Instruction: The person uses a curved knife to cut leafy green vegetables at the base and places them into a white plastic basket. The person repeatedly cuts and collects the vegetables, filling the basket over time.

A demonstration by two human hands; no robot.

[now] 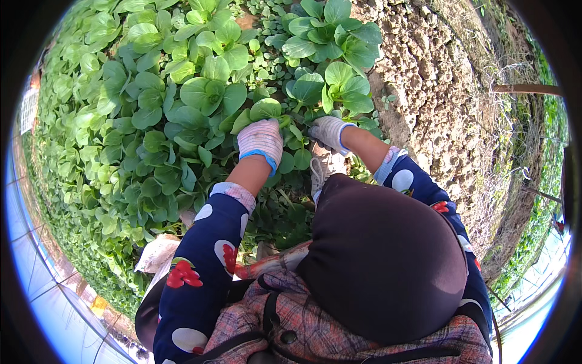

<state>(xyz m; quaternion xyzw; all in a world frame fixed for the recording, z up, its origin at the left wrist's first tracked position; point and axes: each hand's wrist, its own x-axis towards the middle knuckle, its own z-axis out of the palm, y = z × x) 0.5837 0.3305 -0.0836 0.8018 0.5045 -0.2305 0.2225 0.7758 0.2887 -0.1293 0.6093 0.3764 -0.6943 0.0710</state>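
Observation:
My left hand [261, 139], in a striped knit glove with a blue cuff, is closed on a leafy green plant, probably pak choi [266, 109], whose leaves and pale stalks show beyond the fist. Just to the right, my right hand [331, 133] wears a similar glove with dark fingertips. Its fingers curl low among the stems. A narrow greyish edge, perhaps a blade, shows between the hands, but leaves and fingers hide most of it. Another leafy plant [343, 88] stands right beyond the right hand.
Dense leafy greens [159, 100] spread ahead and left. Dry, clumpy soil [423, 77] runs along the right. Below the right hand is a laced shoe [320, 170]. My dark-clothed knee [386, 255] fills the lower right. A whitish bag-like thing [157, 252] lies left of my left arm.

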